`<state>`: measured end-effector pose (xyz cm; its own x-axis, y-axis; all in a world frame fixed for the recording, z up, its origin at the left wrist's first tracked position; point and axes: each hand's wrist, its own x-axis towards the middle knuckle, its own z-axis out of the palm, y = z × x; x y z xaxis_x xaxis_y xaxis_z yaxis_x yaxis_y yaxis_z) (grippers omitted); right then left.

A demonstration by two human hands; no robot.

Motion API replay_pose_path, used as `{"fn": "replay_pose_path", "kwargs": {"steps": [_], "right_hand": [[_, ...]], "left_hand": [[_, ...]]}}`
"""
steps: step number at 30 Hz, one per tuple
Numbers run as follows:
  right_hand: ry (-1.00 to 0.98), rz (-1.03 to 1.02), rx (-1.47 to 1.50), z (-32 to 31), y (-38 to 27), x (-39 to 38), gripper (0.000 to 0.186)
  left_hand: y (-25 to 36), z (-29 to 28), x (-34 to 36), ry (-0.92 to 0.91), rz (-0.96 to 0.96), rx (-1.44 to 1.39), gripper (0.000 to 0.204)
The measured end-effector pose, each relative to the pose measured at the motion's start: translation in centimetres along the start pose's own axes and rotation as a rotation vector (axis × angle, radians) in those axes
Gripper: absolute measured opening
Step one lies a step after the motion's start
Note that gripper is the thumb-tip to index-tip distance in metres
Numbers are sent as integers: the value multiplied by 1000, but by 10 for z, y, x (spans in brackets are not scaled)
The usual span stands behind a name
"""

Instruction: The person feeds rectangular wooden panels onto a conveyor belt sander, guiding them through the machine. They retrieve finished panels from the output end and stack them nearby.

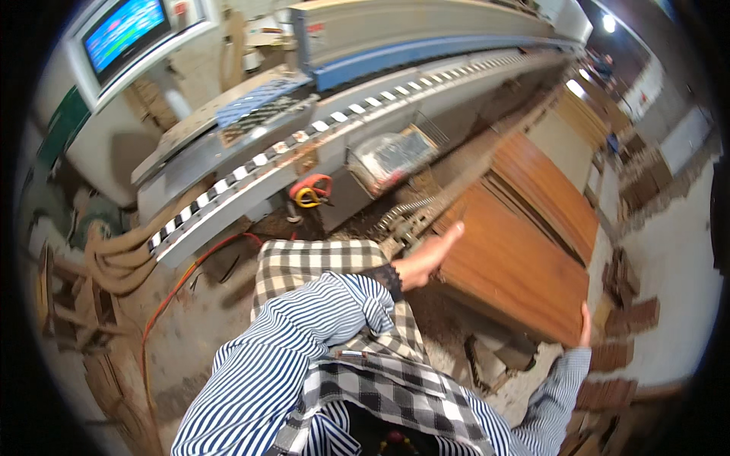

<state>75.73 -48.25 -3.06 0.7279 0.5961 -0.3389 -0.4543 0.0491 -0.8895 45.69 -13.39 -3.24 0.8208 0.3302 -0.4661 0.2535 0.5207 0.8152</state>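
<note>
A stack of reddish-brown wooden boards lies in front of me to the right, its smooth top face up. My left hand presses along the left edge of the stack, fingers stretched out toward its far left corner. At the near right corner my right hand holds the stack's edge; most of its fingers are hidden behind the boards. The boards sit between my two hands. A second row of brown boards lies just beyond, with a narrow dark gap between.
A long machine with a blue-edged beam and a black-and-white segmented track runs across the back. Orange-handled tools hang on its front beside a wire basket. An orange hose lies at left; board pieces stand along the right.
</note>
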Motion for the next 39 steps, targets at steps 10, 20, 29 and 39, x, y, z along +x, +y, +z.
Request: {"fn": "replay_pose_path", "kwargs": {"steps": [10, 20, 29, 39], "right_hand": [[51, -90, -3, 76, 29, -117, 58], [-427, -187, -157, 191, 147, 15, 46], [-720, 111, -257, 336, 216, 29, 53], [-446, -308, -642, 286, 201, -44, 48]], "left_hand": [[-53, -41, -98, -71, 204, -409, 58], [-94, -152, -275, 586, 432, -425, 70], [-205, -175, -320, 895, 411, -595, 73], [-154, -125, -330, 1207, 150, 476, 73]]}}
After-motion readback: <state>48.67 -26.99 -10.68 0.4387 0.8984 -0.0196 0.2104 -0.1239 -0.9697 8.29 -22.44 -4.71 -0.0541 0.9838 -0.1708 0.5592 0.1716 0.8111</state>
